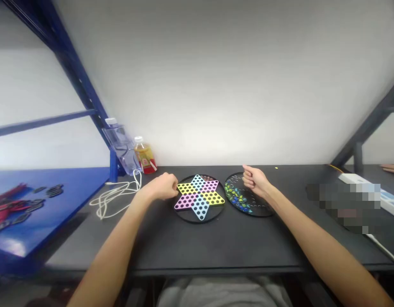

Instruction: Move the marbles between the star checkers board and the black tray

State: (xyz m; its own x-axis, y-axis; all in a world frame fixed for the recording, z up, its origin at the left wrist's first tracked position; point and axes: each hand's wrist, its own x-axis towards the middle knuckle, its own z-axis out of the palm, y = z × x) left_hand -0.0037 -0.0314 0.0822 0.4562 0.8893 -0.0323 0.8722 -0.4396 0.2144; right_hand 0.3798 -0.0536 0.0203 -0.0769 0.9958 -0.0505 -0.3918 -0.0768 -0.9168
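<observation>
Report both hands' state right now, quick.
Left hand: curled closed beside the Chinese checkers board; contents hidden.
Right hand: closed above the marble tray; can't tell if holding anything.

A clear strip of the matte black tabletop [216,251] runs along the near edge, in front of both round pieces. Between the round black board with the pastel six-pointed star [201,197] and the round black tray of glassy marbles [259,211] lies only a narrow gap. Leftward, the looped white cable [112,197] blocks low passage, with the clear bottle with red-and-yellow contents [145,155] behind it. Rightward, the long white power strip [390,204] obstructs the far side.
</observation>
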